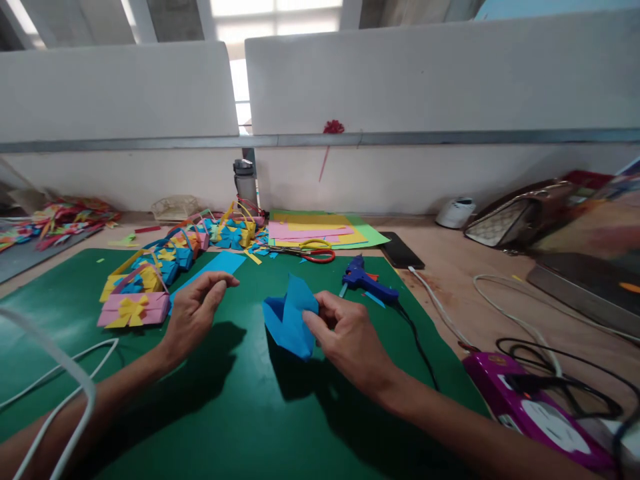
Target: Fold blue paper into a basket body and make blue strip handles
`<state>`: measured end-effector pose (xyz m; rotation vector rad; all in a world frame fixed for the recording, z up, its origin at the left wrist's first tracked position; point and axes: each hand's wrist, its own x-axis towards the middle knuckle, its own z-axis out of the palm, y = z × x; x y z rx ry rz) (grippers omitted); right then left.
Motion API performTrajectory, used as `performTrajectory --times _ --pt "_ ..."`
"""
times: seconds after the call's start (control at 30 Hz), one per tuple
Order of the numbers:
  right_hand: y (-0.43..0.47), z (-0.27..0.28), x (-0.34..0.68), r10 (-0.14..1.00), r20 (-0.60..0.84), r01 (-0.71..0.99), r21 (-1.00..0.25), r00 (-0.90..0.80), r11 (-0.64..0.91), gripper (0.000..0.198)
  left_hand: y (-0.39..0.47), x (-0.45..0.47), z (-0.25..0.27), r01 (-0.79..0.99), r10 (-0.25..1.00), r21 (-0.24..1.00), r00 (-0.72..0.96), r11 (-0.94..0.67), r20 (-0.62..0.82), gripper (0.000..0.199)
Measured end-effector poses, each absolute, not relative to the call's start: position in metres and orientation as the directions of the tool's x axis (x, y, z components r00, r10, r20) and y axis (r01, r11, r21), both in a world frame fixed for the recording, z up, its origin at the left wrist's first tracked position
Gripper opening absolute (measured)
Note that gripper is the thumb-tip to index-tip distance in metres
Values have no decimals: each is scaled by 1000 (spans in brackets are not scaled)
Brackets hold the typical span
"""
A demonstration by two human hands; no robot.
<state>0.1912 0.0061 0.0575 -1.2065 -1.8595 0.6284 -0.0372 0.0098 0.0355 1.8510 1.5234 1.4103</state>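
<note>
My right hand (345, 333) pinches a blue piece of folded paper (290, 320) between thumb and fingers, just above the green mat. The paper is partly folded into shape, with a pointed flap standing up. To its left, my left hand (197, 310) hovers with fingers stretched forward and holds nothing. Beyond that hand lies a flat blue paper strip (220, 265). Beside it stands a pink paper basket (135, 305) with a yellow bow, in a row with several others. A blue glue gun (370, 280) rests on the mat past my right hand.
Red-handled scissors (320, 255) lie before stacked coloured sheets (325, 230). A black phone (403, 250), a purple power strip (535, 407) and loose cables are at the right. A white cable (80, 380) crosses my left forearm. A bottle (245, 183) stands at the back.
</note>
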Motion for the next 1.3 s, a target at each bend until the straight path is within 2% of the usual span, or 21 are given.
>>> performTrajectory --times 0.07,0.17,0.3,0.5,0.7,0.87,1.2,1.3 --pt "5 56 191 928 289 463 -806 -233 367 6 -1 -32 39 549 811 643 119 -534 573 25" --pt "4 53 190 948 194 380 -881 -252 281 21 -10 -20 35 489 699 512 365 -706 615 29" --pt "4 51 189 953 149 288 -931 -265 225 29 -11 -8 22 443 653 481 467 -756 596 32" --pt "3 50 185 957 130 201 -962 -260 185 32 -18 6 18 449 734 582 453 -678 506 20" --pt "3 52 184 956 66 87 -992 -287 94 34 -23 3 33 475 861 732 398 -489 318 32" --pt "2 55 182 964 66 109 -989 -257 97 39 -24 2 44 474 873 772 443 -423 206 32" --pt "0 55 177 962 100 180 -972 -253 149 42 -31 3 47 379 863 836 465 -397 199 32" --pt "1 50 180 948 196 187 -951 -251 246 41 -32 0 47 391 875 830 435 -398 214 35"
